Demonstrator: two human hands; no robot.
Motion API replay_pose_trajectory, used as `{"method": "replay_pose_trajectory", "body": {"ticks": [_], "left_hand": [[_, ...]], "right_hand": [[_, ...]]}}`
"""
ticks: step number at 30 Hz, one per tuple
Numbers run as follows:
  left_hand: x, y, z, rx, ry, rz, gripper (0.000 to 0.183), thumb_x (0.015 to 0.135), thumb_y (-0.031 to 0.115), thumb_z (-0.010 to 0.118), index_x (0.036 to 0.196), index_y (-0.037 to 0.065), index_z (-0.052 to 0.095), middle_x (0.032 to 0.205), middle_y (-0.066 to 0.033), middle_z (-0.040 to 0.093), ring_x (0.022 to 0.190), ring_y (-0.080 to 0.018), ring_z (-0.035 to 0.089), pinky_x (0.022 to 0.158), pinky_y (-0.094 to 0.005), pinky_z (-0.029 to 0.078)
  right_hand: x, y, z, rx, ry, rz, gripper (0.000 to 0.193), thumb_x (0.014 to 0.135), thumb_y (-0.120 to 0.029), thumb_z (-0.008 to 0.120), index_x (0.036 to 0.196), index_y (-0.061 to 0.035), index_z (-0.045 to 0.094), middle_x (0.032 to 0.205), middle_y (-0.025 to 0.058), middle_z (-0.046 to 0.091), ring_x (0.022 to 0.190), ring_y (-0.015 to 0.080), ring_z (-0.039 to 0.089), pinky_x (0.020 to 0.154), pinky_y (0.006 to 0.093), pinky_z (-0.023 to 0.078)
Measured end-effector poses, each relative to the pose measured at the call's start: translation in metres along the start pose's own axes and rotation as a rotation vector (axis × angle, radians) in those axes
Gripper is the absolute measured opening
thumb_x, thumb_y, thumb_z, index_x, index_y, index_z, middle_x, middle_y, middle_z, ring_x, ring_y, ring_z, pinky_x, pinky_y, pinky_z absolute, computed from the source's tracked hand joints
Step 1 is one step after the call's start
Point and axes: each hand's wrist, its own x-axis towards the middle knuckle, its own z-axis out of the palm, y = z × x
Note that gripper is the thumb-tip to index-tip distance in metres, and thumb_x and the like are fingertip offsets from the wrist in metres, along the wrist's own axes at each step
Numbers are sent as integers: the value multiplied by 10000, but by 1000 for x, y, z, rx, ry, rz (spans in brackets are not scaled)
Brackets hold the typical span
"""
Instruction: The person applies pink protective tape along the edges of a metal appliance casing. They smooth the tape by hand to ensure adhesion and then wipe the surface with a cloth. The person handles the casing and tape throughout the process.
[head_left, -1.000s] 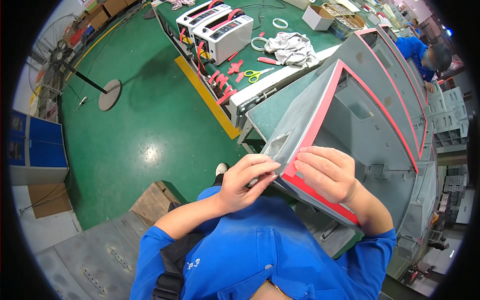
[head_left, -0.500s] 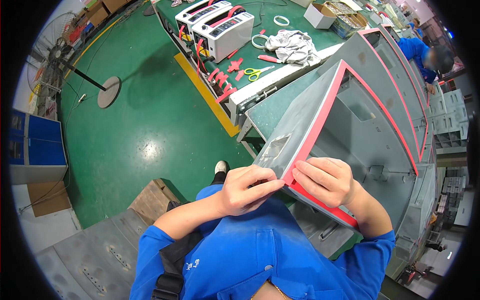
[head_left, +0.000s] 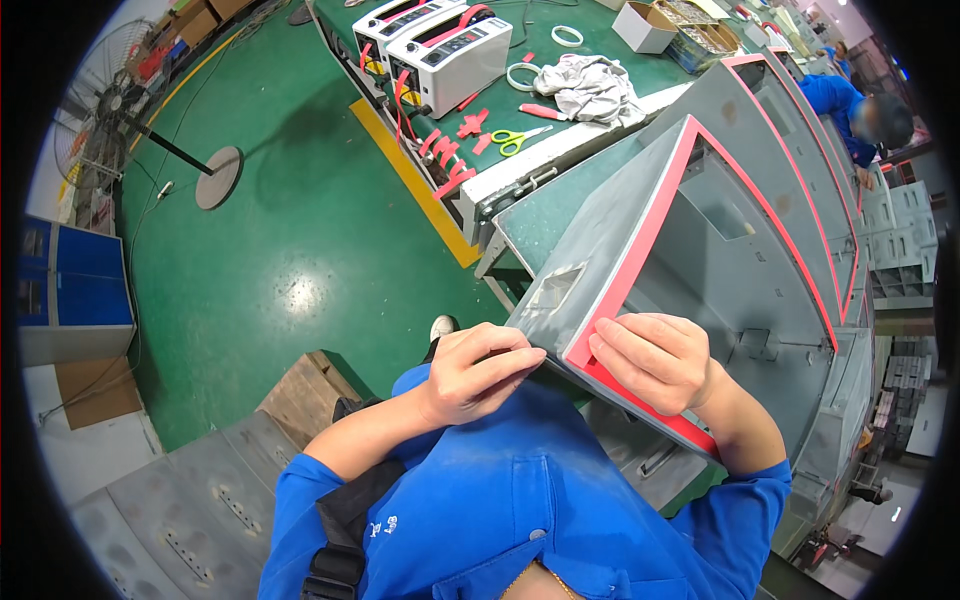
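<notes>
A grey metal housing [head_left: 620, 230] with an open front stands before me, tilted in view. Red tape [head_left: 655, 215] runs along its rim. By the near corner, the fingers of my right hand [head_left: 655, 362] are closed on the taped rim. My left hand [head_left: 480, 375] is beside the housing's left side, a little away from the corner, thumb and fingers pinched together. Whatever its fingertips may hold is hidden.
More red-edged housings [head_left: 770, 150] stand behind, near a person in blue [head_left: 845, 110]. On the green bench are two tape dispensers [head_left: 450, 65], green scissors [head_left: 515, 140], a red-handled knife [head_left: 542, 112] and a crumpled cloth [head_left: 590, 88]. A pedestal fan [head_left: 120, 100] stands at left.
My left hand has moved left and slightly away from the taped corner, uncovering it. My right hand stays on the rim, almost unmoved.
</notes>
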Motion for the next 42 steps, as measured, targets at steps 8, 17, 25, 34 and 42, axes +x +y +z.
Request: {"method": "replay_pose_trajectory", "body": {"ticks": [8,17,25,34,42], "left_hand": [[-3,0,1,-4,33,-25,311,595,-108,674,880,6,623,784,-88,572,566,-160,545,470,-247,424],[-5,0,2,0,30,-35,306,604,-103,678,884,9,621,784,-83,570,563,-158,543,468,-247,420],[-6,1,1,-2,17,-39,305,608,-102,678,887,6,619,781,-85,568,569,-157,546,471,-246,423],[-2,2,1,-9,14,-28,305,601,-102,676,882,2,620,784,-86,569,572,-161,549,470,-247,423],[4,4,2,16,17,-14,322,610,-103,660,910,3,612,797,-90,571,635,-189,551,537,-267,434]], "right_hand": [[-1,-2,-1,-43,-26,15,256,558,-86,606,801,-9,630,869,82,603,704,162,561,578,244,465],[1,1,-2,-7,-41,8,244,561,-98,597,789,-18,632,872,68,604,710,155,552,576,247,450],[2,3,-3,24,-59,9,241,563,-97,594,786,-14,628,864,69,600,713,152,560,570,247,447],[5,3,-8,42,-130,-2,166,606,-91,622,760,-30,610,885,60,595,741,154,561,586,262,446],[7,-5,-7,97,-135,85,199,627,-86,603,822,-55,624,895,39,591,776,162,560,628,264,440]]}}
